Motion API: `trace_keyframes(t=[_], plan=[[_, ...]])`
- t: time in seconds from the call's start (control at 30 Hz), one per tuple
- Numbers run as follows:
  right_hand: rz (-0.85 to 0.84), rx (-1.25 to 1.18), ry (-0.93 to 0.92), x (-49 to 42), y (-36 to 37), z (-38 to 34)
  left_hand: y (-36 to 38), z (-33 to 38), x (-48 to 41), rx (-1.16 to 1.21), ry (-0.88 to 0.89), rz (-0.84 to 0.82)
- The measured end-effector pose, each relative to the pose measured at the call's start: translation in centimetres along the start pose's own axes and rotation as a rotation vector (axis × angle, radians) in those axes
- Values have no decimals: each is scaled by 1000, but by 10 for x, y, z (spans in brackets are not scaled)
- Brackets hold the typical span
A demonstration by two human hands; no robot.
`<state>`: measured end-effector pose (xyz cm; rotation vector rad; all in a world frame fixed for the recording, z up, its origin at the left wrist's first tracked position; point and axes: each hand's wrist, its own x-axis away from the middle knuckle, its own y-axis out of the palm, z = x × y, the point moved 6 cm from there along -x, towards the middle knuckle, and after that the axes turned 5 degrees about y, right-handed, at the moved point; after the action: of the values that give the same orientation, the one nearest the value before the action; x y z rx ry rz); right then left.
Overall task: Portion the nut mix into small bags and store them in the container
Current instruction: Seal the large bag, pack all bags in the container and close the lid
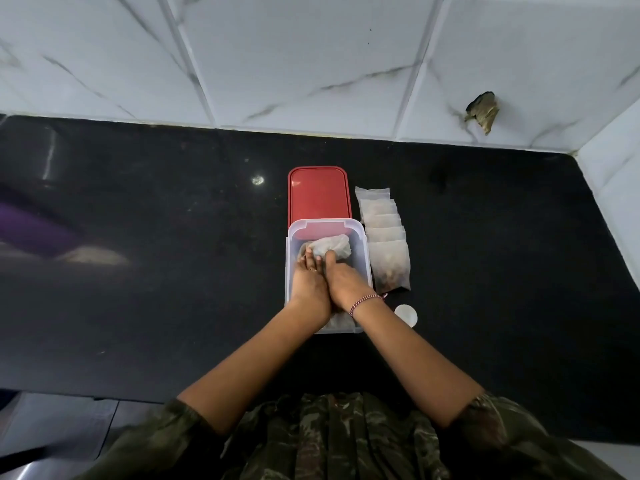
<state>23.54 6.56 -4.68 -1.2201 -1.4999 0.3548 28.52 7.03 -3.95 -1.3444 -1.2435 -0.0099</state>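
Observation:
A clear plastic container point(363, 251) stands on the black counter. Both my hands are inside it. My left hand point(309, 279) and my right hand point(341, 277) hold a small translucent bag point(330, 247) of nut mix near the container's far end, fingers curled on it. To the right of the container lies a row of several filled small bags point(386, 233), overlapping, the nearest one point(391, 268) showing brown nuts. The red lid point(318, 197) lies flat just behind the container.
A small white round cap point(406, 315) lies on the black counter point(173, 271) beside my right wrist. White marble-look tiles point(311, 57) form the back wall, and a side wall closes the right corner. A dark scrap point(483, 110) sticks on the wall.

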Motion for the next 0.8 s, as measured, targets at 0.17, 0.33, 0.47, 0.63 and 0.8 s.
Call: trace_keyframes(t=[0.17,0.33,0.47,0.63,0.8], plan=[[0,31,-6,7,-7,-4,-1,-6,3,133,-10,60],[69,76,-123,26,-36,-11,-20,-18,15,467,61,205],[156,86,-134,30,-56,-5,-42,-23,19,485,56,316],[258,85,-101,25,-82,11,-69,-21,24,403,-4,495],[467,-144,-92,30,-106,52,-86,-11,16,699,-79,654]])
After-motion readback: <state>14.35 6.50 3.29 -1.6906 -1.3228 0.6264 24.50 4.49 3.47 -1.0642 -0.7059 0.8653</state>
